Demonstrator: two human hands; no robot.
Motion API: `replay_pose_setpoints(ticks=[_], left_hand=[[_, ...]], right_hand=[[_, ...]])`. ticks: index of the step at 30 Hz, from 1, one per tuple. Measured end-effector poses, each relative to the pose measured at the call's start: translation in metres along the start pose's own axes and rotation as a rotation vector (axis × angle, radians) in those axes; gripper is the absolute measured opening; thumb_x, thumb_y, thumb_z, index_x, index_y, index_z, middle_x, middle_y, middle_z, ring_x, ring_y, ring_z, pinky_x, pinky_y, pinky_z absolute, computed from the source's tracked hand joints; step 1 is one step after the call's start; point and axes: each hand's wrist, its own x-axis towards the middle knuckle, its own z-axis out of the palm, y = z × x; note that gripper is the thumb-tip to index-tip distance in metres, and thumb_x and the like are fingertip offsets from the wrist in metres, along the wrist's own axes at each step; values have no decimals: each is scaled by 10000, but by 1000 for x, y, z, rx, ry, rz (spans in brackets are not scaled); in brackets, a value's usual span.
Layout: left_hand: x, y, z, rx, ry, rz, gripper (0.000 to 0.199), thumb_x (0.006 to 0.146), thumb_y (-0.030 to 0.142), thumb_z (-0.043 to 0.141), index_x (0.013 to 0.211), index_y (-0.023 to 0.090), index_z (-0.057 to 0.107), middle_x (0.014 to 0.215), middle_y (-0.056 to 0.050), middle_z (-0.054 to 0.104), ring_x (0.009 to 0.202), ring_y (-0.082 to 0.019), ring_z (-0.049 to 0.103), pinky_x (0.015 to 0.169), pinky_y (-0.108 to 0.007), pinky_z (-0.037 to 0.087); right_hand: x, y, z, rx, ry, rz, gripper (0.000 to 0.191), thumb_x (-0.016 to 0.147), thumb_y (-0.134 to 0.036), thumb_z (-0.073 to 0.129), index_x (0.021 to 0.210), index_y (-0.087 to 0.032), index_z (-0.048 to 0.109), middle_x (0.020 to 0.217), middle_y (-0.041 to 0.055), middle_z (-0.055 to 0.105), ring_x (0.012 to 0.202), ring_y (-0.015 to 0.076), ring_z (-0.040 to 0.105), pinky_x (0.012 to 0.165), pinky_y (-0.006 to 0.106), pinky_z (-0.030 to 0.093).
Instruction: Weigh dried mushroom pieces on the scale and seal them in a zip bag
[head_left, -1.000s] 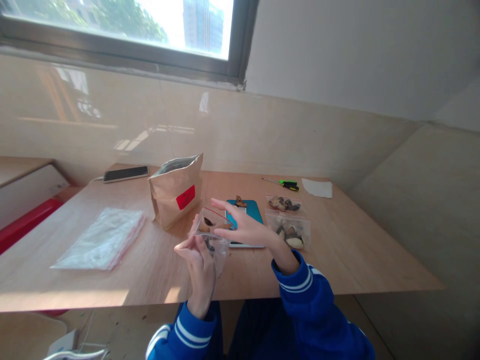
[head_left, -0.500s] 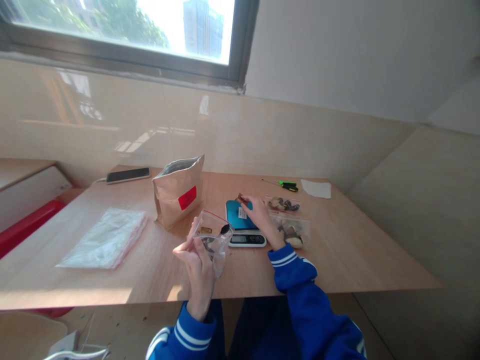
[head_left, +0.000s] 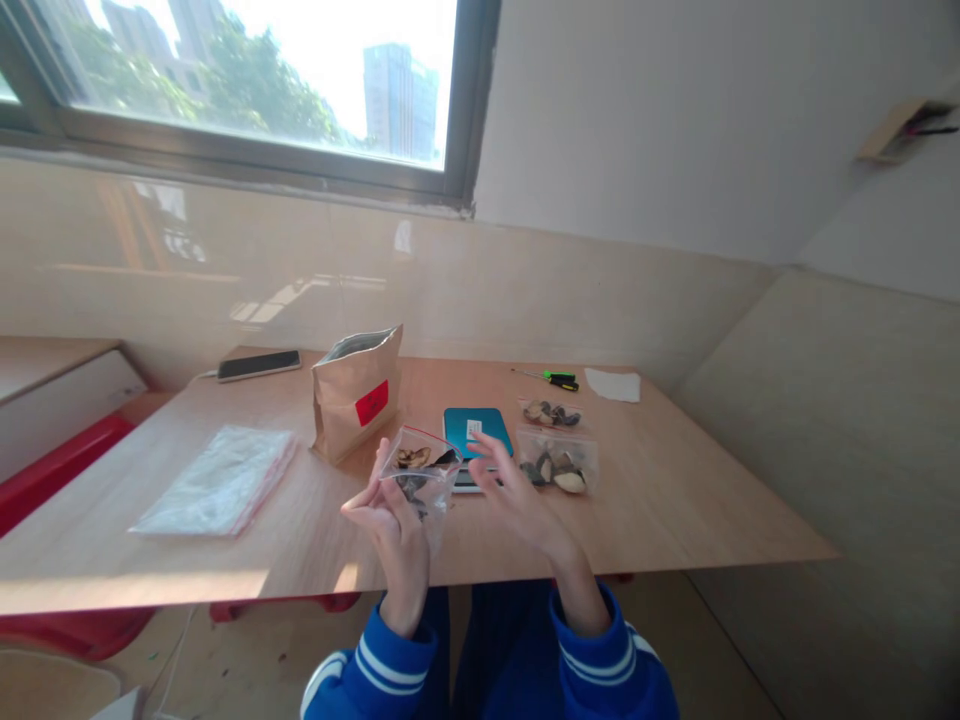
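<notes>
My left hand (head_left: 399, 535) grips a clear zip bag (head_left: 439, 505), its mouth spread wide. Inside lie dried brown and dark pieces (head_left: 414, 458) that look like mushroom slices. Just right of the bag, my right hand (head_left: 517, 500) is raised with fingers apart and nothing visible in them. It partly covers the display end of a kitchen scale (head_left: 459, 430). Nothing lies on the visible part of the scale's blue plate, apart from a small white label.
Two filled clear bags (head_left: 551, 413) of similar dark and pale pieces lie right of the scale. Left stand an open kraft pouch (head_left: 341, 405) and a stack of plastic bags (head_left: 217, 480). Behind are a phone (head_left: 259, 366), screwdrivers (head_left: 559, 380) and white paper (head_left: 613, 385).
My right hand has come back from the scale plate toward the bag and opened. The brown piece it held at the plate is gone from there; more brown pieces show in the bag.
</notes>
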Motion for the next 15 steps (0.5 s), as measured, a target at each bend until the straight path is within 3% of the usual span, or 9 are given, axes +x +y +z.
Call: replay_pose_setpoints(ticks=[3, 7, 9, 12, 15], left_hand=[[-10, 7, -1, -66, -14, 88, 190, 963, 388, 416, 982, 223, 324, 1452, -252, 421, 1332, -241, 460, 1042, -468, 424], [-17, 22, -15, -137, -257, 211, 174, 971, 365, 400, 1013, 210, 467, 1501, -154, 389, 1387, -226, 381, 1112, -461, 348], [-14, 30, -24, -99, -263, 240, 195, 963, 346, 425, 1067, 216, 527, 1507, -118, 385, 1384, -230, 384, 1131, -464, 318], [-5, 35, -32, -45, -238, 172, 315, 911, 352, 536, 1202, 231, 534, 1479, -109, 419, 1364, -241, 405, 1137, -453, 307], [1, 33, -32, -112, -344, -26, 426, 872, 400, 587, 1251, 217, 529, 1346, -121, 553, 1268, -239, 510, 1064, -408, 404]], right_hand=[[-16, 5, 29, 167, -27, -4, 733, 823, -495, 644, 1424, -232, 317, 1407, 135, 497, 1265, 234, 523, 1044, 422, 450], [-30, -9, 44, 349, 109, -128, 617, 903, -467, 544, 1409, -266, 252, 1371, 123, 539, 1280, 210, 519, 1059, 408, 452], [-36, -16, 40, 373, 184, -171, 509, 911, -475, 528, 1316, -269, 298, 1282, 129, 610, 1252, 218, 548, 1035, 414, 474], [-47, -19, 29, 382, 249, -180, 313, 907, -489, 529, 1089, -272, 397, 1173, 120, 673, 1192, 238, 597, 1020, 428, 483], [-54, -18, 25, 388, 248, -151, 262, 894, -490, 551, 992, -264, 463, 1150, 113, 688, 1132, 256, 635, 979, 444, 508]])
